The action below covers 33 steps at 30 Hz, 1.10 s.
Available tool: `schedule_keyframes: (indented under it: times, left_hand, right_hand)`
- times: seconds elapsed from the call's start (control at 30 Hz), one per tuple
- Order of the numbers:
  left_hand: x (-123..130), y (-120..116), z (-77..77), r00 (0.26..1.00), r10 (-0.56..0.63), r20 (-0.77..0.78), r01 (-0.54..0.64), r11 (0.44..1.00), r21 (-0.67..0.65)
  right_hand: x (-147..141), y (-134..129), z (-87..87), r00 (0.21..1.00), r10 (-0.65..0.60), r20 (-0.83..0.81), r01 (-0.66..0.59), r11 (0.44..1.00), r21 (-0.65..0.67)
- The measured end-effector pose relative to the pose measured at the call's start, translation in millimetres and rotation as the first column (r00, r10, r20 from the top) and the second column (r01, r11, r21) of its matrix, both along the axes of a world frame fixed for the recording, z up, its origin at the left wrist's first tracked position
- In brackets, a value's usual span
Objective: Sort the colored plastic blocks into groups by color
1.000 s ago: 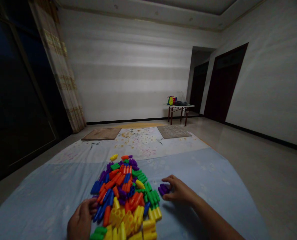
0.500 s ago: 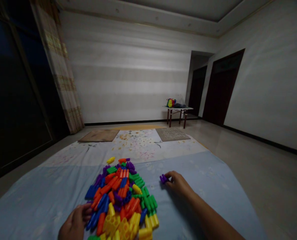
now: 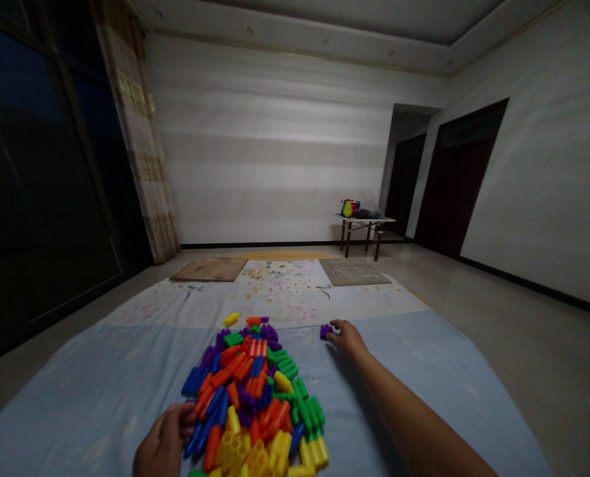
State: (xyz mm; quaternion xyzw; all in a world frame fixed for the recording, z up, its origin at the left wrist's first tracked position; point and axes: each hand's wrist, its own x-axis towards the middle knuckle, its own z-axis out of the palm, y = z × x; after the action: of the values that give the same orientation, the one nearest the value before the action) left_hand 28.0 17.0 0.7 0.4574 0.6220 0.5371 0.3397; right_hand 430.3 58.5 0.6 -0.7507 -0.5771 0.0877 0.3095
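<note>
A heap of plastic pieces (image 3: 255, 391) in red, blue, green, yellow and purple lies on the light blue sheet (image 3: 394, 371). To the right of its far end, my right hand (image 3: 347, 339) has its fingertips closed on a small purple piece (image 3: 326, 331), low over the sheet. My left hand (image 3: 164, 438) rests at the heap's near left side, fingers curled beside the blue and red pieces. A bit of purple shows by its fingertips, but whether they grip it is unclear.
Beyond the heap, a brown mat (image 3: 210, 269) and a grey patterned mat (image 3: 354, 271) lie on the flowered cloth (image 3: 285, 285). Farther back stands a small table (image 3: 364, 219) with a colourful bag (image 3: 350, 208). A curtain (image 3: 148, 159) hangs at the left.
My right hand has moved forward, away from me, with the purple piece. The whole view has shifted slightly, and my left hand stays beside the heap.
</note>
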Motion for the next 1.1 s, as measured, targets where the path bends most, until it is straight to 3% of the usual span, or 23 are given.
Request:
schedule_keyframes:
  times: [0.17, 0.4, 0.53, 0.67, 0.77, 1.1]
  left_hand:
    - [0, 3, -6.9, 1.0, -0.018, -0.001, 0.018, 1.0, -0.013]
    - [2, 0, -5.2, 1.0, -0.004, 0.0, 0.004, 1.0, 0.004]
    - [4, -3, -4.3, 1.0, -0.029, -0.004, 0.029, 0.999, 0.021]
    - [6, -3, -5.2, 0.999, -0.013, 0.031, 0.012, 1.0, 0.012]
    - [9, -4, -2.1, 0.999, -0.002, 0.035, 0.002, 1.0, -0.007]
    - [15, -11, 9.5, 0.999, 0.006, 0.038, -0.006, 1.0, 0.019]
  right_hand:
    - [-1, 0, -1.8, 1.0, 0.018, 0.008, -0.018, 1.0, -0.008]
    - [-13, -5, 11.3, 0.999, 0.043, -0.007, -0.043, 0.998, 0.042]
    - [-46, -23, 15.8, 0.979, 0.201, -0.039, -0.198, 0.977, 0.077]
    - [-83, -51, 14.5, 0.912, 0.396, -0.107, -0.393, 0.918, 0.052]
    - [-97, -69, 15.9, 0.884, 0.426, -0.191, -0.433, 0.901, 0.005]
    - [-109, -101, 36.1, 0.807, 0.571, -0.148, -0.585, 0.807, -0.075]
